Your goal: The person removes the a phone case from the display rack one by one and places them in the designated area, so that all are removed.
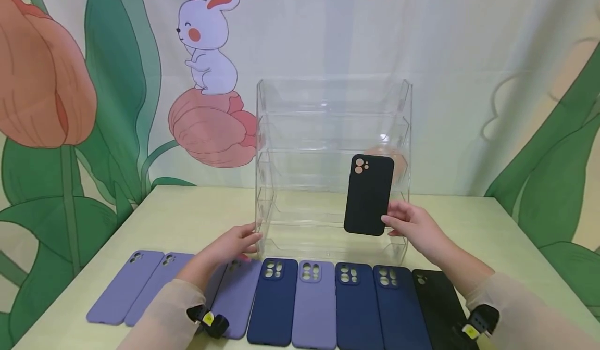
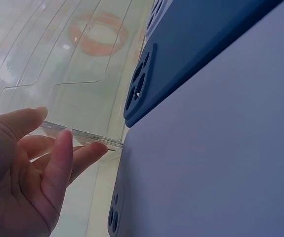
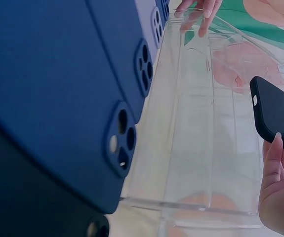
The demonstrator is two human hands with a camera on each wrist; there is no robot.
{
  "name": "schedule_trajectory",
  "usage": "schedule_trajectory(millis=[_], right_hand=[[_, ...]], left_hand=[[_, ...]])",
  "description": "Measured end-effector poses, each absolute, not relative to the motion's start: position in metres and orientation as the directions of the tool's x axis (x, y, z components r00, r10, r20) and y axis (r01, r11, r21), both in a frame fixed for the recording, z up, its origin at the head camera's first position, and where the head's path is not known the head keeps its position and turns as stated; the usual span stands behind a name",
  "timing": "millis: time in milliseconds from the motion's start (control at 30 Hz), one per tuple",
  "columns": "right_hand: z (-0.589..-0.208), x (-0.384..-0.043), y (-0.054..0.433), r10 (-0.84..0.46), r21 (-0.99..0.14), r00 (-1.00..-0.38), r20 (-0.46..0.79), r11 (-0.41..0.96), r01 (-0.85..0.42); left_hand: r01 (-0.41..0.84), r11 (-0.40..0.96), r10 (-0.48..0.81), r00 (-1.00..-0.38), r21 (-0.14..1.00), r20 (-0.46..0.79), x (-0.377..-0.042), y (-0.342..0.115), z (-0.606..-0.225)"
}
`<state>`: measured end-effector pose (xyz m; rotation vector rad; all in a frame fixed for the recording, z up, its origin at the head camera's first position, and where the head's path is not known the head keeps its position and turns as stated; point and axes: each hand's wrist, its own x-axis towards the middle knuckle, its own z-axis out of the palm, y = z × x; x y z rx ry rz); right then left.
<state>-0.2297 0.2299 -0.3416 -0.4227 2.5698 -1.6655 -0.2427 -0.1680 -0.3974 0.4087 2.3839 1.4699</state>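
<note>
My right hand (image 1: 412, 222) pinches a black phone case (image 1: 369, 195) by its lower right edge, thumb on the near side. The case stands upright before the right part of a clear, tiered acrylic display rack (image 1: 300, 235), its camera cutouts at the top left. In the right wrist view the fingertips (image 3: 276, 143) press on the case's lower end. My left hand (image 1: 234, 243) touches the rack's left side panel, low down, with fingers extended. In the left wrist view these fingers (image 2: 90, 153) lie along the panel's edge.
Along the table's (image 1: 201, 209) front lies a row of phone cases: several purple ones (image 1: 314, 308), several navy ones (image 1: 272, 308) and a black one (image 1: 438, 303). My left forearm covers part of the row. A printed curtain (image 1: 300, 37) hangs behind the rack.
</note>
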Motion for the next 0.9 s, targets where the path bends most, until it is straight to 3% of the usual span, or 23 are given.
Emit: schedule_trajectory(millis=[900], right_hand=[[-0.362, -0.177, 0.315, -0.215, -0.892, -0.976, 0.028, 0.435, -0.122]], left_hand=[[0.057, 0.448, 0.370, -0.920, 0.892, -0.127, -0.244, -0.167, -0.400]])
